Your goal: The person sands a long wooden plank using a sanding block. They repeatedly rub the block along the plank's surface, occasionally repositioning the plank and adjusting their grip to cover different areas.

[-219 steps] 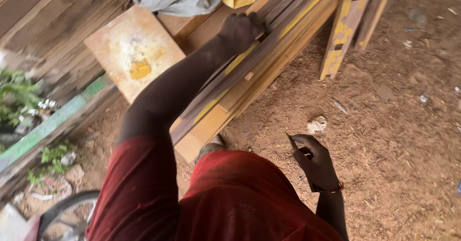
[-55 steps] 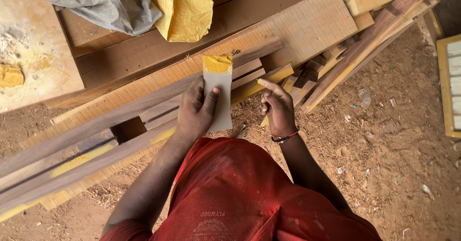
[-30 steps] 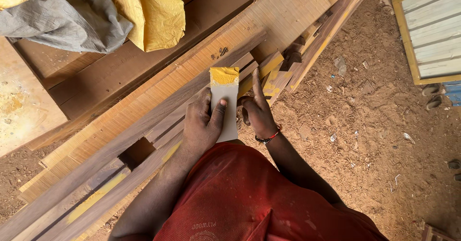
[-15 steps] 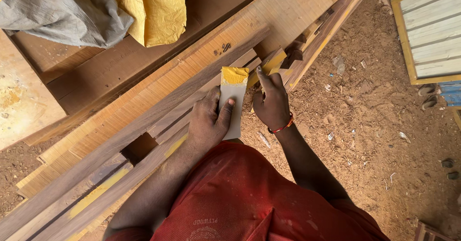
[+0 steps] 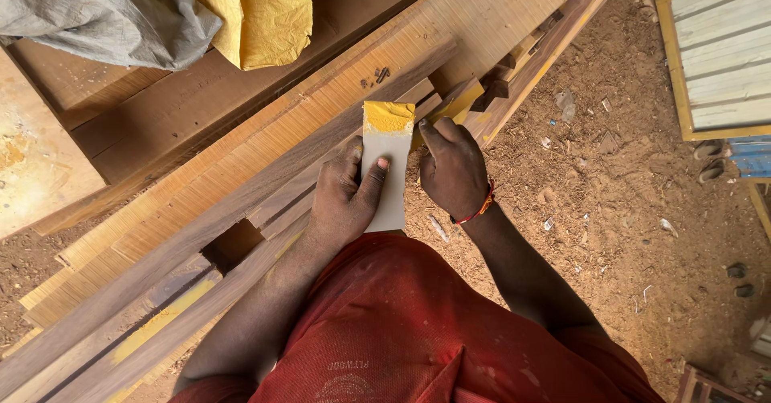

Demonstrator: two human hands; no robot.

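The left hand [image 5: 345, 202] lay flat on a small grey board [image 5: 385, 170], fingers spread and pressing on its face, the forefinger tip near its middle; the board's far end carried a smear of yellow filler paste [image 5: 388, 116]. The board rested on the long dark planks [image 5: 241, 210] that ran aslant across the view. The right hand [image 5: 452, 168] was just beside the board's right edge, fingers curled and close together, the forefinger reaching toward the yellow end; whether they pinched anything I could not tell. A red bracelet [image 5: 480, 208] sat at that wrist. Beyond the planks lay a yellow cloth [image 5: 257, 14] and a grey cloth [image 5: 104, 14]. To the right was sawdust-strewn ground [image 5: 610, 210]. Half a second before, the hands stood much the same, though the right one had shifted slightly lower along the board.
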